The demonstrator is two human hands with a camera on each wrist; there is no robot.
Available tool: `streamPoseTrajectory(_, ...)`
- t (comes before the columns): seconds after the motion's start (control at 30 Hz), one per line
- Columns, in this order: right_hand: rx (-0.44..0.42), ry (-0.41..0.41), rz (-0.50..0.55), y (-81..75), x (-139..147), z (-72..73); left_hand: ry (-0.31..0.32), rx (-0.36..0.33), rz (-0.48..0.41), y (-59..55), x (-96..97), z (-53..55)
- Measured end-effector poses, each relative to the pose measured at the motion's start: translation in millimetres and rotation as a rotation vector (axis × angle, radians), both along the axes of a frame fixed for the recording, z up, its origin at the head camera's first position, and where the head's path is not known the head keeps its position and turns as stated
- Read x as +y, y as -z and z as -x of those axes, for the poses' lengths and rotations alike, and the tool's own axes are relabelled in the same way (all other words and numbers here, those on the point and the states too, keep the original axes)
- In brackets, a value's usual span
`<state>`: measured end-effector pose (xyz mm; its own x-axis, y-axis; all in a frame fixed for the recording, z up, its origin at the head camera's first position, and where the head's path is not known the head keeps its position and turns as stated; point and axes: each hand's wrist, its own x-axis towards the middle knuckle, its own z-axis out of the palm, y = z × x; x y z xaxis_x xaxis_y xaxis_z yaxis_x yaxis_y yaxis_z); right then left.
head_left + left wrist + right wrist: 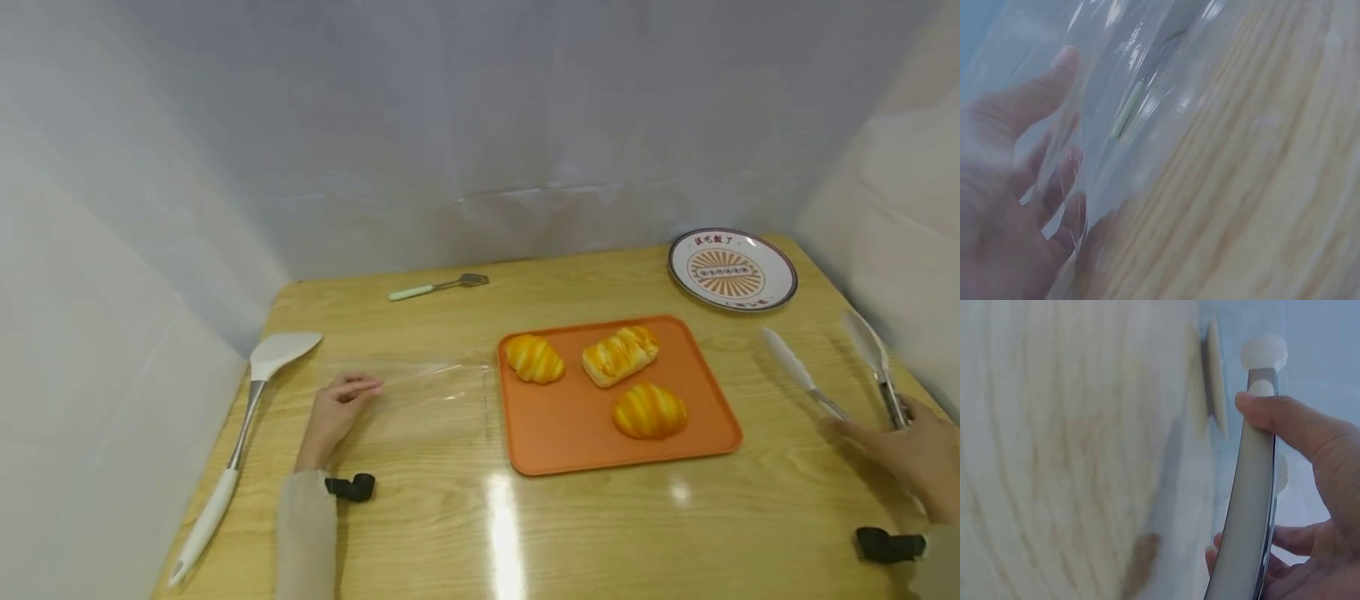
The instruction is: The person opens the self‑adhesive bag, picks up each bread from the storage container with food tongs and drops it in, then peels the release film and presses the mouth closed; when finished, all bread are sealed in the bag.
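Sheeting [480,108] hangs pale behind the glossy table [420,533]. The right hand [915,454] grips splayed white-and-silver tongs [1249,481]; the left hand [341,412] pinches clear plastic [435,408].

Head view forward, down; wrist views close (table [420,533] shared).

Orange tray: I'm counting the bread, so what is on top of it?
On the tray lie a croissant, a loaf to its right, and a striped bun nearest the front edge. The tray's surface under each is covered.
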<state>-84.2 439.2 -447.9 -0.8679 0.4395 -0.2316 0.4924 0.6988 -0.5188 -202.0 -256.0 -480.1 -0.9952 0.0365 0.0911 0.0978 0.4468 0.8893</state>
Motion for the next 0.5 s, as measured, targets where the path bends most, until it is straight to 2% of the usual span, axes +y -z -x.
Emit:
streamPoseTrajectory(0.07, 0.099, -0.051, 0.013, -2.1, -8.2, -1.8, -0.014, 0.002, 0.013, -0.6, 0.2, 1.2)
streamPoseTrajectory(0.13, 0.147, -0.084, 0.052, -3.9, -16.7, -2.7, -0.027, 0.000, 0.019, -1.7, 0.5, 1.8)
streamPoseTrajectory(0.27, 0.113, -0.155, 0.089, -8.2, -32.1, -2.0, -0.041, 0.007, 0.024, -3.0, 1.5, 1.8)
streamPoseTrajectory(0.5, 0.108, -0.275, 0.062, -12.5, -57.7, 1.1, -0.058, 0.010, -0.005, 1.3, 2.0, 3.9)
